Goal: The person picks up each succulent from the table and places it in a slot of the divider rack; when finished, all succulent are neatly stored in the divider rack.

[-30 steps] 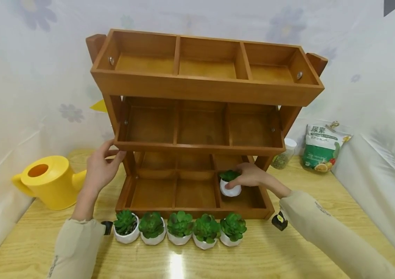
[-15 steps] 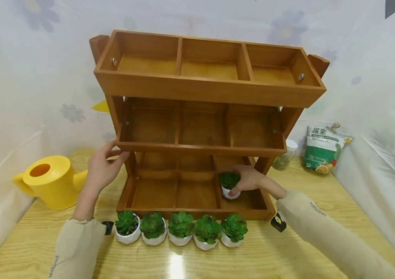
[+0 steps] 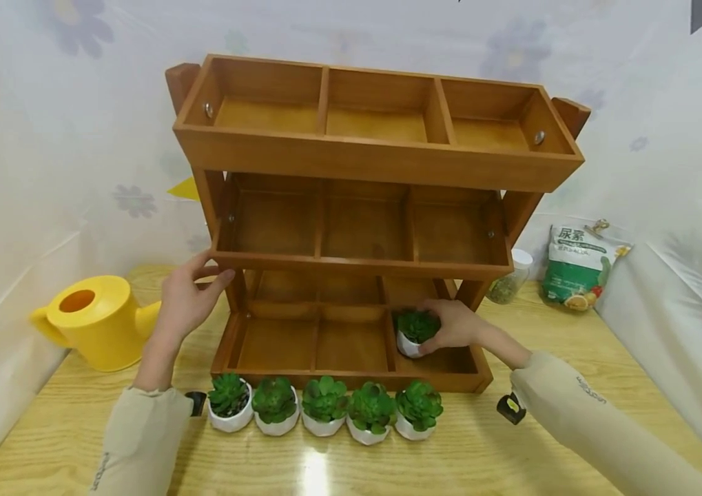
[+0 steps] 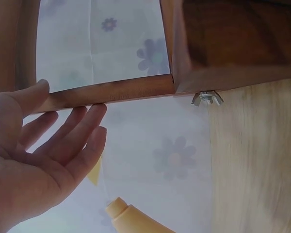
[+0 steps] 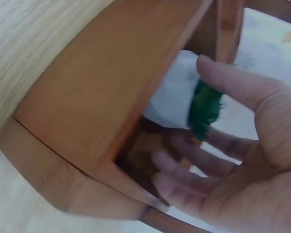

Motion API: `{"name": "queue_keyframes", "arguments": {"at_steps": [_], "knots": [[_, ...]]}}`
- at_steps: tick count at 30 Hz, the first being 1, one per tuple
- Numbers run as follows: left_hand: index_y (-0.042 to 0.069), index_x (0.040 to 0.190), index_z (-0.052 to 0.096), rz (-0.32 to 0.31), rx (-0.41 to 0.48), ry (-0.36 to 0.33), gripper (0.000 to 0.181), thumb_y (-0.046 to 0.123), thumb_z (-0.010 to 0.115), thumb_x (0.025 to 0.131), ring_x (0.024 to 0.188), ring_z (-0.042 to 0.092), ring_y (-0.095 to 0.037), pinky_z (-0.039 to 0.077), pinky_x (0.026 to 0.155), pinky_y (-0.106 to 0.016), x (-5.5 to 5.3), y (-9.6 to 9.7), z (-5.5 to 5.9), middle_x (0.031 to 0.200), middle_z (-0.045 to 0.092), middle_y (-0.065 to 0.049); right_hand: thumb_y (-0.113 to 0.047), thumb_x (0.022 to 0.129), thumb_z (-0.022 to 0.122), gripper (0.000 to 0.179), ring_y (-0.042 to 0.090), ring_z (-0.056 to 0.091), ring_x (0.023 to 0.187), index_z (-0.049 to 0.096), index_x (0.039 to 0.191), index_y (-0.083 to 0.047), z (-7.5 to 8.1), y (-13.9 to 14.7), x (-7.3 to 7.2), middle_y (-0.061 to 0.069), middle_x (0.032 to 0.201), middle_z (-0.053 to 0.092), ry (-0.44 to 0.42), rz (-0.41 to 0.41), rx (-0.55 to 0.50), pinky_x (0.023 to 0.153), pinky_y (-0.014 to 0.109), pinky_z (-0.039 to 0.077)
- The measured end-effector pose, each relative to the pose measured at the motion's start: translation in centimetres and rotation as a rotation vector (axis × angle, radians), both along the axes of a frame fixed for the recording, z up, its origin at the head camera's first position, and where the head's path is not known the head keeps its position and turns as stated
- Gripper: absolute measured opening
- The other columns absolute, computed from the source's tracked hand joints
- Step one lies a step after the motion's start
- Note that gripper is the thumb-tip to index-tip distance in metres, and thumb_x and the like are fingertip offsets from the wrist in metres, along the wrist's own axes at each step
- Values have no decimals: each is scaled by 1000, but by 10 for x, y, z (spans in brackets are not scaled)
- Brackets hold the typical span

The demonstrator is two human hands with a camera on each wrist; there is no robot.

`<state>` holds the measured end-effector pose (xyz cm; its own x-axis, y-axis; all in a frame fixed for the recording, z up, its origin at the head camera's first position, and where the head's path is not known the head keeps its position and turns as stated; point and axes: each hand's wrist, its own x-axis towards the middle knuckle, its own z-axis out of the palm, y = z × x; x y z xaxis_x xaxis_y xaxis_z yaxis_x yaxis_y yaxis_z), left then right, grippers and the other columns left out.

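A three-tier wooden plant rack (image 3: 375, 162) stands in front. My right hand (image 3: 455, 325) holds a potted succulent (image 3: 417, 327) with a white faceted pot in the right front compartment of the bottom tier, beside its divider. In the right wrist view the thumb is at the pot (image 5: 172, 97) by the rim, and the fingers reach around the green leaves (image 5: 203, 109). At the rack's left side my left hand (image 3: 184, 296) pinches the wooden side rail (image 4: 131, 89), thumb on one side and fingers on the other. Several more potted succulents (image 3: 324, 403) line the rack's front edge on the table.
A yellow watering can (image 3: 99, 324) is on the left. Behind the rack's right side stand a white-lidded jar (image 3: 512, 277) and a clipped green and white bag (image 3: 579, 269). A wing nut (image 4: 207, 98) sticks out from the rack's side. Flower-patterned sheeting (image 3: 133, 200) surrounds the table.
The right hand has lowered the potted succulent a little in the bottom compartment and shifted it slightly left, showing more of its leaves. The left hand stays at the rack's side.
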<state>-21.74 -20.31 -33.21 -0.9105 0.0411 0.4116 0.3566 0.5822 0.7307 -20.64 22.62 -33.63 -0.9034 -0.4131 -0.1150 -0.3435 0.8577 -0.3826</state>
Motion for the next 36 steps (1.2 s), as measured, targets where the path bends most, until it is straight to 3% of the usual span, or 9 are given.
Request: {"name": "queue_keyframes", "arguments": {"at_steps": [3,8,14,24,28,32,36], "knots": [[5,142,46,18,-6,2,50,22,58,97,101,62,-46,53,80,-55,0,0,-1,124,57,-29,-24,72,84,64,36,61,98,56,123,2,8,1,11,19,111,63,100,2,-43,81,48,52],[5,139,48,35,-20,18,46,20,58,97,99,63,-45,54,79,-56,-1,0,-2,124,58,-27,-14,79,79,45,33,64,91,61,117,1,16,3,37,16,110,65,277,-40,-221,78,47,54],[5,141,45,19,-27,23,48,18,58,96,95,64,-46,54,77,-55,-2,2,-6,119,60,-28,-11,79,79,33,25,65,86,65,108,-3,10,5,68,7,102,67,367,-86,-347,73,43,56],[5,140,45,20,-30,37,48,17,59,96,99,63,-45,54,77,-55,-3,2,-5,120,59,-26,-16,85,74,28,23,66,90,64,111,-10,-9,6,100,4,105,67,224,-164,-497,71,31,57],[5,141,45,25,-33,19,49,17,59,96,98,63,-46,54,78,-55,-2,1,-4,119,59,-27,-18,85,74,28,13,66,87,64,111,-10,-20,4,111,5,102,68,177,-178,-535,70,28,57],[5,141,44,24,-36,3,49,18,58,96,100,62,-45,54,79,-56,-1,1,-4,120,58,-27,-20,88,71,30,9,65,84,63,113,-7,-32,4,118,5,103,67,98,-156,-569,69,27,56],[5,141,45,16,-35,1,48,17,58,96,101,62,-45,54,80,-56,-1,2,-3,121,58,-26,-25,88,70,46,11,63,90,55,127,-5,-42,8,123,13,116,62,-28,-75,-545,70,29,56]]}}
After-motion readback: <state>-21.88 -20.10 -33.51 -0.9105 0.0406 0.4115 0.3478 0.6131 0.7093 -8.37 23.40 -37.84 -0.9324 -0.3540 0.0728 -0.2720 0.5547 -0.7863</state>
